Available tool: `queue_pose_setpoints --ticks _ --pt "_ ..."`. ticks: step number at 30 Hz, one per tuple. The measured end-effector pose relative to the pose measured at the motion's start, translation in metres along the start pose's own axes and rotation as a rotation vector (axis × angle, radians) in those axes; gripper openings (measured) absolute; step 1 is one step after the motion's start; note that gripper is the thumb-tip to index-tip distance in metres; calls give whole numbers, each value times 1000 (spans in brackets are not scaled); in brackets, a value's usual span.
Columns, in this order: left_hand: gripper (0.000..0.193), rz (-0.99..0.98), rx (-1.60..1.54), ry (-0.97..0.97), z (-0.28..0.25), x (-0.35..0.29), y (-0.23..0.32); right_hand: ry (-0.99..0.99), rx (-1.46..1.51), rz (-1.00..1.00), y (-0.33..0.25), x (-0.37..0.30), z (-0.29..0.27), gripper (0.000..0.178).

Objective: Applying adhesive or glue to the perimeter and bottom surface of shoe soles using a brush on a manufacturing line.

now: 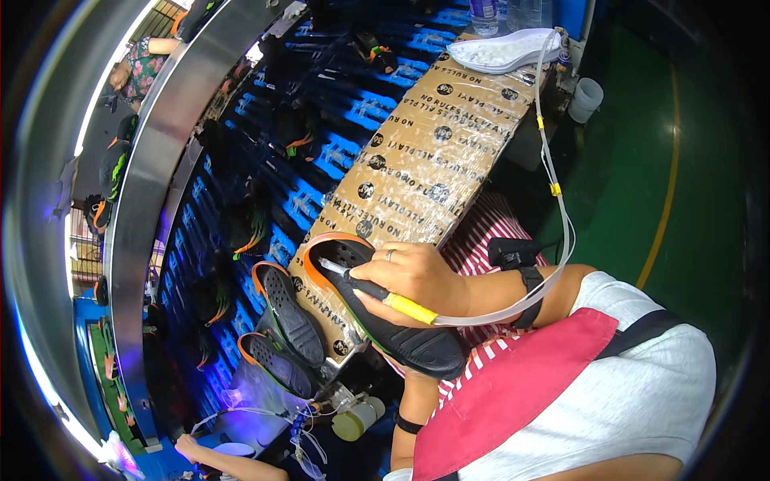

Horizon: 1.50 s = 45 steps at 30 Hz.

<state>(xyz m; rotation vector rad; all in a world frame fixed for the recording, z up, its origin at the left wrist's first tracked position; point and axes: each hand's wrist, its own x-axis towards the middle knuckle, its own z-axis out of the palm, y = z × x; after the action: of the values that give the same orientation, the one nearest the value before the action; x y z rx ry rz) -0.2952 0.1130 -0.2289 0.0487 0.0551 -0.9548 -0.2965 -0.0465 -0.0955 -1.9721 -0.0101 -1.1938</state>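
Note:
My right hand [417, 276] is closed around a tube-fed glue brush [373, 290] with a black and yellow grip. Its pale tip touches or hovers just over the inside of a black shoe sole [413, 346] with an orange toe rim. Below the heel end, my left hand [414, 377] supports this sole; most of its fingers are hidden. Two similar black soles with orange rims, one larger [295, 321] and one nearer [277, 365], lie just left at the end of a cardboard-covered board [417, 152]. A clear tube [553, 264] runs from the brush across my forearm.
A white sole [505, 52] lies at the board's far end by a purple-labelled bottle [484, 16]. A blue-and-black conveyor [329, 156] carries dark shoes. A white cup [587, 98] stands right. Another person's arm [233, 462] reaches in lower left, near a yellowish jar [353, 421].

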Motion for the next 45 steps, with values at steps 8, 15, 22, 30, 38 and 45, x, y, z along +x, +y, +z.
queue_pose_setpoints --ticks 8,15,22,30,38,45 --pt "62 -5 7 12 1 4 -2 -166 365 255 2 -1 1 19" --pt "62 -1 23 18 1 5 -1 -115 595 305 -6 1 -7 22" --pt "63 8 35 12 2 7 -1 -130 257 131 -1 -10 3 22" --pt "63 24 52 10 3 7 2 -92 428 99 -1 -7 -6 23" --pt "64 29 59 7 4 9 4 -261 365 4 -12 -25 8 22" --pt "64 52 74 3 10 12 5 -162 170 -24 -9 -21 -1 26"
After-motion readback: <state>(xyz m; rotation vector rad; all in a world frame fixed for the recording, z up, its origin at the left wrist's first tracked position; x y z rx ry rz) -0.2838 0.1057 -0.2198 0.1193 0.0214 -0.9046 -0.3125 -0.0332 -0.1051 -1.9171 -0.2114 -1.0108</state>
